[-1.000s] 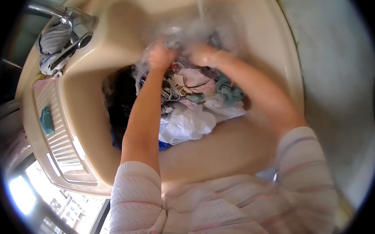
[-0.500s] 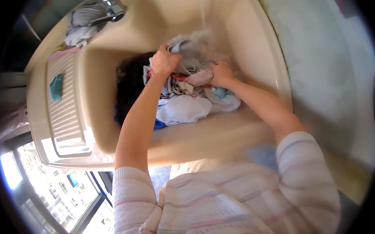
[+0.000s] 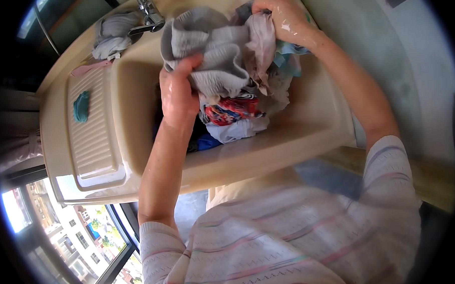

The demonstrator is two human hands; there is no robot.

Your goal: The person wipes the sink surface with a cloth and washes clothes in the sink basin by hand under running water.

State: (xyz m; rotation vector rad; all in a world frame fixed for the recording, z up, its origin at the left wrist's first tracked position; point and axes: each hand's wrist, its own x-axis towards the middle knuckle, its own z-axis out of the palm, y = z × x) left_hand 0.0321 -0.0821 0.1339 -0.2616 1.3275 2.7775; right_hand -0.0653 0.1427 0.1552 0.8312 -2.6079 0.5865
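A ribbed grey garment [image 3: 204, 50] is lifted above the beige sink [image 3: 136, 110], and my left hand [image 3: 179, 93] grips its lower left side, thumb pressed on the cloth. My right hand [image 3: 283, 20], wet and raised toward the back of the sink, clutches a pale pink cloth [image 3: 260, 38]; its fingertips are partly hidden. A light teal cloth [image 3: 289, 62] hangs just below that wrist. Under the grey garment sit a red patterned cloth [image 3: 231, 111] and a white cloth [image 3: 237, 130]. Blue fabric [image 3: 206, 141] lies at the sink's front left.
A chrome faucet [image 3: 150, 17] stands at the back left beside a bundled grey cloth [image 3: 116, 33]. On the ribbed washboard [image 3: 94, 141] lies a teal cloth or sponge [image 3: 81, 107], with a pink strip-like item [image 3: 90, 67] behind it. A wall [image 3: 375, 66] borders the right side.
Both hands have risen out of the sink with laundry in them. The right hand moved up and right, the left slightly left and closer. The red patterned cloth shows more now.
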